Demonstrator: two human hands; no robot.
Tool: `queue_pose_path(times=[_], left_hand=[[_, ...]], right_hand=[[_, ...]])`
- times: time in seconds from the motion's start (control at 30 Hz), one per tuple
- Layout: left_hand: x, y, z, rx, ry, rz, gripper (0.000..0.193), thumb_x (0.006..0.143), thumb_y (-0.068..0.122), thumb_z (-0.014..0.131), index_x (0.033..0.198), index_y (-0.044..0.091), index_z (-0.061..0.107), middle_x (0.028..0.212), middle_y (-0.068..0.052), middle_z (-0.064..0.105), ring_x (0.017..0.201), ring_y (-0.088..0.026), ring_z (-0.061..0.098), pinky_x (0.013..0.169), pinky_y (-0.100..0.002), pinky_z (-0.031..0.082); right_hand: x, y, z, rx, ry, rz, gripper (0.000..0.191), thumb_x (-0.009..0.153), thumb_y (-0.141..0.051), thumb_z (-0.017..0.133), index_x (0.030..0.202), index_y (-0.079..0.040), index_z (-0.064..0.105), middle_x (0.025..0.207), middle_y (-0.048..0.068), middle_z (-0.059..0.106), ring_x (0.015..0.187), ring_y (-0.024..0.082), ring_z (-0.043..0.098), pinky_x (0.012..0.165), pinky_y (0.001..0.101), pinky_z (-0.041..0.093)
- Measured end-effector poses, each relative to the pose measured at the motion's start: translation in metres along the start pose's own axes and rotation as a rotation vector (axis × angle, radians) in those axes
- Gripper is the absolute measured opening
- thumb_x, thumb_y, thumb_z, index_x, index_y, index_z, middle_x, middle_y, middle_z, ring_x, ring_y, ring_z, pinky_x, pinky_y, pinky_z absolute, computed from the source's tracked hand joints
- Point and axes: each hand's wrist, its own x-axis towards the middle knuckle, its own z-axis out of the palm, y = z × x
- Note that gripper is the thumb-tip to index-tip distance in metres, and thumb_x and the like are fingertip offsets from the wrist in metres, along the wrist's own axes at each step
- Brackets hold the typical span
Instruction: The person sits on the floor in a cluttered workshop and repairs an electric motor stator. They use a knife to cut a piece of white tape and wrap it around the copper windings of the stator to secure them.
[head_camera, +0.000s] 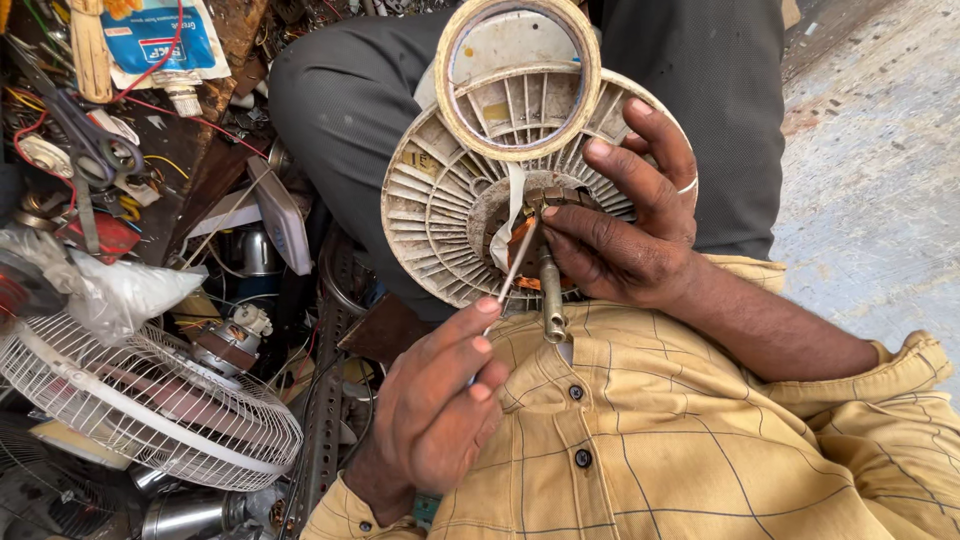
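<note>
My right hand (625, 235) grips a round, dirty white ribbed fan motor housing (430, 200) held up over my lap, fingers on its copper-wound core with a metal shaft (550, 295) sticking out toward me. My left hand (435, 400) pinches a thin metal tool (515, 265) whose tip reaches into the core. A roll of beige tape (590, 75) sits on the housing's upper part, and a strip of tape (510, 215) hangs from it down to the core. A ring shows on one right finger.
A white wire fan guard (130, 400) lies at lower left, with a small motor (235, 335) beside it. Scissors (95, 150), wires, a plastic bag (110, 290) and metal parts crowd the left. Bare concrete floor (880, 180) is at right.
</note>
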Motion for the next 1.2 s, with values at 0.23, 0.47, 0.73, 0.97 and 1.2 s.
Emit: queue_pose_path(times=[0.23,0.47,0.73,0.97,1.2], left_hand=[[0.001,-0.020,0.014,0.090,-0.045,0.158,0.031,0.100,-0.012,0.068,0.108,-0.002,0.040,0.114,-0.020,0.054,0.115,-0.047,0.069,0.087,-0.043,0.065],[0.023,-0.005,0.019,0.048,-0.127,0.116,0.026,0.102,-0.008,0.062,0.107,-0.001,0.037,0.113,-0.022,0.055,0.117,-0.047,0.068,0.087,-0.044,0.065],[0.060,-0.028,-0.013,-0.184,-0.240,-0.098,0.021,0.101,0.002,0.062,0.112,0.002,0.044,0.104,-0.018,0.059,0.096,-0.030,0.070,0.075,-0.040,0.065],[0.105,-0.040,-0.010,-0.336,-0.278,-0.162,0.033,0.106,0.035,0.069,0.113,0.008,0.050,0.097,-0.005,0.057,0.084,-0.015,0.065,0.068,-0.030,0.058],[0.057,-0.027,0.024,-0.461,-0.037,-0.199,0.054,0.112,0.056,0.045,0.111,0.003,0.053,0.108,-0.016,0.062,0.106,-0.033,0.069,0.102,-0.048,0.059]], right_hand=[[-0.002,0.000,0.001,-0.012,0.003,-0.009,0.016,0.092,-0.019,0.091,0.103,-0.009,0.085,0.148,0.015,0.052,0.151,0.041,0.034,0.120,0.0495,0.046],[-0.004,0.003,0.004,0.013,0.033,-0.024,0.017,0.090,-0.020,0.092,0.102,-0.010,0.085,0.146,0.014,0.053,0.151,0.040,0.033,0.121,0.0495,0.044],[-0.005,0.005,0.007,0.026,0.044,-0.022,0.017,0.090,-0.020,0.091,0.099,-0.007,0.085,0.146,0.015,0.054,0.150,0.039,0.035,0.123,0.0478,0.044],[0.002,0.002,0.003,-0.013,0.017,-0.016,0.022,0.094,-0.028,0.088,0.097,-0.006,0.084,0.148,0.016,0.052,0.150,0.039,0.034,0.124,0.0474,0.042],[0.000,0.001,0.001,-0.043,0.006,0.003,0.033,0.094,-0.036,0.085,0.092,-0.003,0.080,0.151,0.019,0.048,0.149,0.041,0.034,0.122,0.0527,0.040]])
